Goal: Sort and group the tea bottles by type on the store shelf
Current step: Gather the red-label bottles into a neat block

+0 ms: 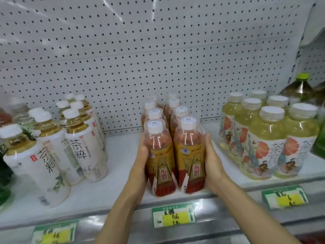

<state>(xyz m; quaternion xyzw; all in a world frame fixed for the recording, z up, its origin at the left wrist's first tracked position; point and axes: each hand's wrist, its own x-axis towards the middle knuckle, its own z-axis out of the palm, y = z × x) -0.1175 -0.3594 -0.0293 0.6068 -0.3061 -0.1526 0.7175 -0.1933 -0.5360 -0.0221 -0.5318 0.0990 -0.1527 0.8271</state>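
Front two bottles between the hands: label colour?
Golden-yellow over red on both bottles, white caps; head view, the only one.

The white pegboard (158, 50) was dotted with dark holes. The red tea bottles (174, 152) had white caps and gold-and-red labels; the amber tea bottles (77, 138) wore white labels with black script. The pale yellow tea bottles (267, 138) carried labels with orange flowers, and the price tags (173, 217) were green with yellow patches.
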